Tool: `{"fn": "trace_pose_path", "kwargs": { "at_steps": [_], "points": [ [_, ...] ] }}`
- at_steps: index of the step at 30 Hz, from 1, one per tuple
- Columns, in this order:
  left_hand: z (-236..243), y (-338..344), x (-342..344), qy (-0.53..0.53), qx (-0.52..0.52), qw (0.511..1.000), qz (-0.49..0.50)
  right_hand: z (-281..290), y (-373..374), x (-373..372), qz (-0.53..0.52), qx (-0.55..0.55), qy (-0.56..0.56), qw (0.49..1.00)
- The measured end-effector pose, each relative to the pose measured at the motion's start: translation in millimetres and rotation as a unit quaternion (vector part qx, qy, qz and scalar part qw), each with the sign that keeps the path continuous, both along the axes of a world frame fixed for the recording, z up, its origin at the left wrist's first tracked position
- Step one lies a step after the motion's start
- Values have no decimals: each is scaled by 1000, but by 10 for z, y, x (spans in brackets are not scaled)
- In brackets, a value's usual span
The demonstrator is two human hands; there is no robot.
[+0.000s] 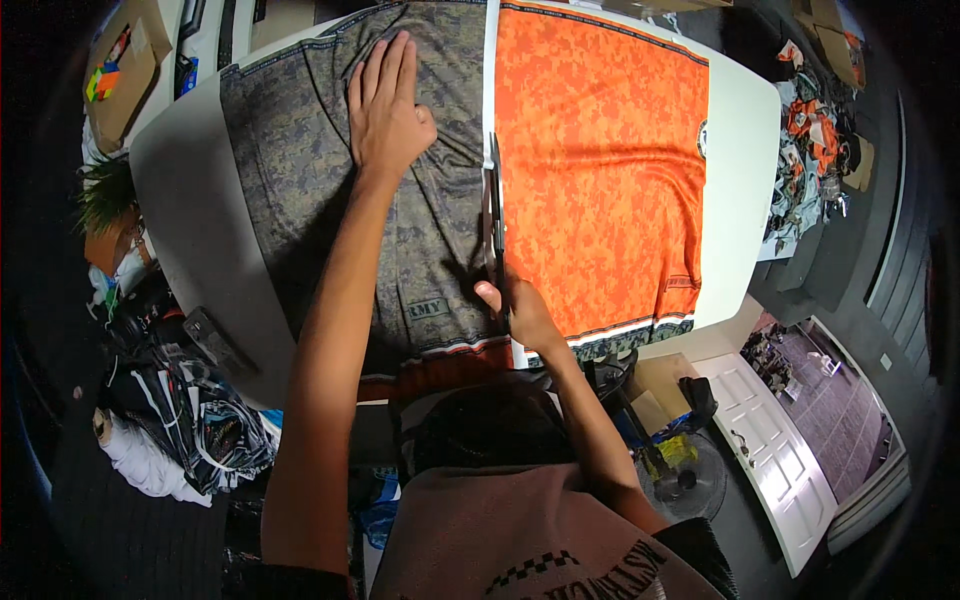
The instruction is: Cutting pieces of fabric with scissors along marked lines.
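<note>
Scissors (497,215) sit clamped in my right hand (525,315), lying along the white strip (489,70) between grey cloth (300,150) and orange cloth (600,120); I have the left hand (390,115) flat on the grey cloth, over the surface (200,220).

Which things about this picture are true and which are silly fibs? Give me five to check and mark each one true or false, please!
1. The right hand is holding scissors. True.
2. The left hand is squeezing a ball. False: it is pressed palm down on the dark camouflage fabric.
3. The orange fabric is to the right of the white strip. True.
4. The table has a bright red top. False: its top is white.
5. A white door shows at the lower right of the picture. True.
</note>
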State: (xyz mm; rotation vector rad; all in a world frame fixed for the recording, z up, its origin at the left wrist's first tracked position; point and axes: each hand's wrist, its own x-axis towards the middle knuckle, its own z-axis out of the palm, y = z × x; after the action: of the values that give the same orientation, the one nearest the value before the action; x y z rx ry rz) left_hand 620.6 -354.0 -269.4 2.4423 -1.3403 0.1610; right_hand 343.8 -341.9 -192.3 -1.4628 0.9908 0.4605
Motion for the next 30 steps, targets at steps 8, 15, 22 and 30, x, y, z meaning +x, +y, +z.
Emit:
{"fn": "trace_pose_path", "kwargs": {
  "at_steps": [8, 15, 22, 30],
  "points": [
    [1, 10, 1, -24, 2, 999, 21, 79, -15, 58, -20, 14, -4, 1000],
    [-38, 19, 2, -25, 4, 999, 24, 65, -14, 60, -30, 30, 2, 999],
    [-17, 1, 6, -22, 13, 999, 25, 1, -36, 28, 1, -10, 5, 1000],
    [-4, -4, 12, -19, 8, 1000, 22, 32, -129, 95, -11, 12, -35, 999]
  ]
}}
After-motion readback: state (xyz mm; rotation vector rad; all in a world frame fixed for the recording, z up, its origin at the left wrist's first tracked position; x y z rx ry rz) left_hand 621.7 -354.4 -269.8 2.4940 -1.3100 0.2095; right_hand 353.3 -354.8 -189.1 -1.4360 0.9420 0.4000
